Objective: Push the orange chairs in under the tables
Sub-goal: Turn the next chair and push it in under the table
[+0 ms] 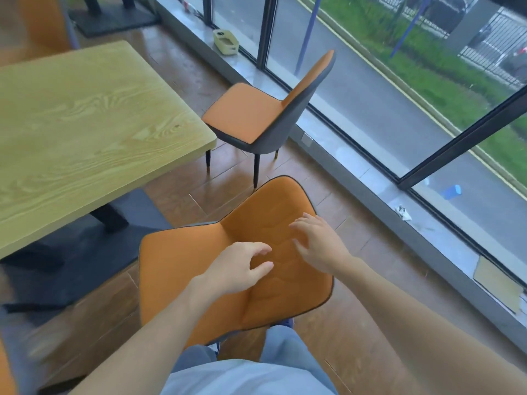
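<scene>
An orange chair (pixel 194 266) with dark piping stands right below me, its seat towards the light wooden table (pixel 85 115) at the left and its backrest at the right. Both hands hover over the backrest. My left hand (pixel 239 269) has its fingers curled and apart, holding nothing. My right hand (pixel 316 240) is spread open just above the backrest. A second orange chair (pixel 251 115) with a grey shell stands farther off by the table's right corner, its front edge near the tabletop.
A tall window with a grey sill (pixel 356 166) runs along the right. A cream box (pixel 225 41) sits on the sill. The table's black base (pixel 71 246) spreads over the wooden floor. Another table base (pixel 114 18) and orange chair (pixel 42 24) are at the far left.
</scene>
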